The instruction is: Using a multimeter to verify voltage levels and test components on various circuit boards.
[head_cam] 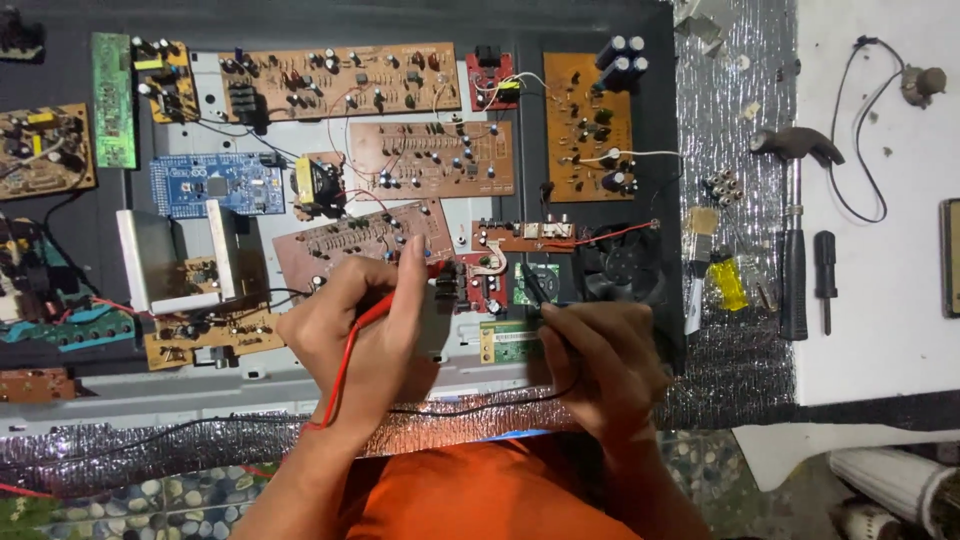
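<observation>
Orange cloth (470, 495) fills the bottom of the view at six o'clock, the person's shirt, and both forearms rise out of it toward a big panel (150, 385) laid flat and covered with circuit boards. Left hand (365, 335) sits a little left of centre, fingers curled shut around a red probe (385, 300) whose tip points toward two o'clock and meets a small red board (487, 285); its red lead (345, 370) runs back down along the wrist. Right hand (605, 360) lies just to the right, at about three o'clock from the left one, pinching a black probe (535, 290) that slants toward eleven o'clock, its tip at the edge of the same red board beside a small green board (545, 280); a black lead (470, 408) trails across the foil sheet (735, 370) under both wrists. Directly below the red board lies a narrow green strip board (505, 343), and a black fan (620, 265) sits right above the right hand. Brown boards (430, 160) crowd the panel toward twelve o'clock, with a blue board (205, 185) at ten o'clock. Off at three o'clock, well apart from the hands, a hammer (795, 220) lies across the foil's edge by a white table (880, 300), a yellow-handled tool (728, 283) to its left and a black screwdriver (825, 275) to its right.
</observation>
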